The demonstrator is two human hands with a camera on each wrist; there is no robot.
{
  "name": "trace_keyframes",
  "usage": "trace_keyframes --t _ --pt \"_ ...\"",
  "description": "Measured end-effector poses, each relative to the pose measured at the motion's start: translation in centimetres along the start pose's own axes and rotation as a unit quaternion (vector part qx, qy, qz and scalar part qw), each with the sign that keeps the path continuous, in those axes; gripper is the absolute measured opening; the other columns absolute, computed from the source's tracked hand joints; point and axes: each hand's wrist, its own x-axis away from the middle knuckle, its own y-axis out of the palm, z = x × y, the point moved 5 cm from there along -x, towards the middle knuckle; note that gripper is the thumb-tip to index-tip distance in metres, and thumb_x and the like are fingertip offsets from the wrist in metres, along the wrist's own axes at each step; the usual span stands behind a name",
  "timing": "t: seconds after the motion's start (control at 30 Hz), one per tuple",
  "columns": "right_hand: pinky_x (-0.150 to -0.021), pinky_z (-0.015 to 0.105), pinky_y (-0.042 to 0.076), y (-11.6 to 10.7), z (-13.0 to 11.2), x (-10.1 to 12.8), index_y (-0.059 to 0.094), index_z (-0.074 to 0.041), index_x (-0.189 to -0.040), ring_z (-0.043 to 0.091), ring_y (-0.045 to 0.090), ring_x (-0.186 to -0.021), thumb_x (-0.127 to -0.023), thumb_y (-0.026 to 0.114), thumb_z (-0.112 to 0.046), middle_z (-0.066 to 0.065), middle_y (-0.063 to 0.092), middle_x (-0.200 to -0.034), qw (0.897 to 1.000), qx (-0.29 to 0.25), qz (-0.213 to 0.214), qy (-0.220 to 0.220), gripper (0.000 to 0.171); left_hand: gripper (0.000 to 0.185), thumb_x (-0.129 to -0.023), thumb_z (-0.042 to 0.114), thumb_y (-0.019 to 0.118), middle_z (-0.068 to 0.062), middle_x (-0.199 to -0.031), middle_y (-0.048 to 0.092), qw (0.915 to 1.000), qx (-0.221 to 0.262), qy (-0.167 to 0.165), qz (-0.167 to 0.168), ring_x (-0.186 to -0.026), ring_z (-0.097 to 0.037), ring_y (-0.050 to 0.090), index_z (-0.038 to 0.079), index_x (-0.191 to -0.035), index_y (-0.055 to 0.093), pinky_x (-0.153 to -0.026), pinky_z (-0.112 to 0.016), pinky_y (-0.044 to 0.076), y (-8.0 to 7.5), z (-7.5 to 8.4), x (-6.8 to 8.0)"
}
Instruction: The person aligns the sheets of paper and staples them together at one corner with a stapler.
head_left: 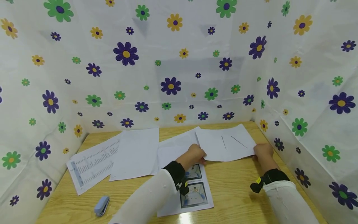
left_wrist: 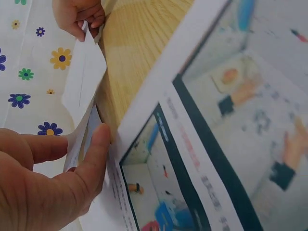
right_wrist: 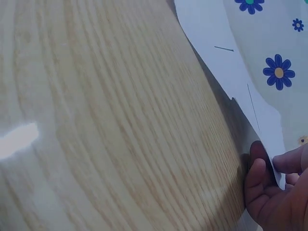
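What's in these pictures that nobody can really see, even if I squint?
- Head view: rows on the printed list, too small to read.
- Head view: part of the picture sheet, hidden behind the left sleeve.
- Left wrist view: the red caption, blurred.
- Right wrist view: part of the right hand pinching the white sheet, cut off by the right edge.

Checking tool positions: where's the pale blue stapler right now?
In the head view, the pale blue stapler lies lower left on the tan wooden table, below the printed white paper sheet and left of the white left sleeve.
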Motion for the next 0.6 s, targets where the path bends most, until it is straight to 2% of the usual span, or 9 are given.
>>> trace_keyframes --t 0.07,0.1,0.17,0.2,0.27,0.37,0.47,0.6 --pt "-0.048 0.028 0.05 0.1 0.1 0.2 0.053 0.012 -0.131 0.017 0.06 -0.049 -0.096 0.059 -0.005 0.017 0.062 -0.091 0.999 -0.029 -0.01 0.017 0.039 0.033 -0.087 -0.006 0.073 -0.025 -0.107 0.065 0.9999 -0.002 0.01 -0.008 -0.082 -0.037 0.072 -0.011 -0.117 0.059 -0.07 -0.042 0.063 -0.3 -0.4 -0.5" --pt "-0.049 0.028 0.052 0.2 0.2 0.3 0.052 0.012 -0.133 0.017 0.06 -0.049 -0.097 0.058 -0.004 0.019 0.06 -0.099 0.999 -0.039 -0.015 0.022 0.04 0.034 -0.087 -0.007 0.072 -0.025 -0.11 0.065 0.9999 0.003 0.013 -0.01 -0.086 -0.038 0.072 -0.012 -0.117 0.059 -0.072 -0.043 0.063 -0.5 -0.4 -0.3" --pt "-0.051 0.028 0.055 0.2 0.3 0.7 0.051 0.009 -0.137 0.017 0.06 -0.052 -0.1 0.056 -0.005 0.021 0.056 -0.113 0.997 -0.058 -0.024 0.034 0.041 0.037 -0.087 -0.008 0.071 -0.027 -0.117 0.062 0.9997 0.015 0.014 -0.01 -0.091 -0.041 0.072 -0.013 -0.122 0.057 -0.075 -0.044 0.063 -0.8 -0.2 0.5" --pt "-0.052 0.028 0.055 0.2 0.3 0.8 0.051 0.009 -0.139 0.016 0.06 -0.052 -0.1 0.055 -0.005 0.022 0.055 -0.118 0.997 -0.064 -0.028 0.038 0.041 0.041 -0.089 -0.008 0.068 -0.028 -0.123 0.061 0.9999 0.016 0.004 -0.002 -0.098 -0.042 0.07 -0.012 -0.128 0.055 -0.079 -0.046 0.062 -0.9 0.2 1.4" --pt "-0.053 0.028 0.056 0.3 0.4 1.1 0.05 0.008 -0.141 0.016 0.059 -0.053 -0.1 0.054 -0.005 0.025 0.054 -0.126 0.995 -0.08 -0.034 0.042 0.043 0.047 -0.091 -0.009 0.065 -0.03 -0.128 0.057 0.9998 0.02 0.004 0.003 -0.099 -0.044 0.07 -0.013 -0.135 0.05 -0.079 -0.044 0.062 -1.2 0.4 2.3" --pt "-0.054 0.028 0.057 0.3 0.5 1.5 0.048 0.008 -0.144 0.015 0.059 -0.053 -0.1 0.053 -0.004 0.026 0.052 -0.133 0.992 -0.107 -0.04 0.048 0.046 0.056 -0.094 -0.009 0.062 -0.032 -0.134 0.053 0.9991 0.042 -0.005 -0.004 -0.098 -0.045 0.071 -0.01 -0.146 0.042 -0.077 -0.041 0.062 -1.5 0.6 3.1" --pt "-0.055 0.028 0.058 0.3 0.6 1.9 0.046 0.007 -0.148 0.014 0.059 -0.056 -0.101 0.053 -0.004 0.025 0.05 -0.139 0.988 -0.138 -0.048 0.053 0.049 0.055 -0.096 -0.008 0.06 -0.031 -0.134 0.054 0.9973 0.071 -0.006 -0.021 -0.097 -0.044 0.073 -0.008 -0.148 0.041 -0.078 -0.04 0.063 -1.7 0.6 3.3" --pt "-0.057 0.027 0.058 0.4 0.8 2.3 0.044 0.005 -0.151 0.014 0.059 -0.061 -0.102 0.053 -0.006 0.023 0.049 -0.138 0.985 -0.153 -0.054 0.06 0.051 0.05 -0.099 -0.005 0.058 -0.031 -0.131 0.058 0.9912 0.126 0.008 -0.039 -0.098 -0.043 0.073 -0.009 -0.146 0.04 -0.081 -0.041 0.062 -1.7 0.8 3.7"
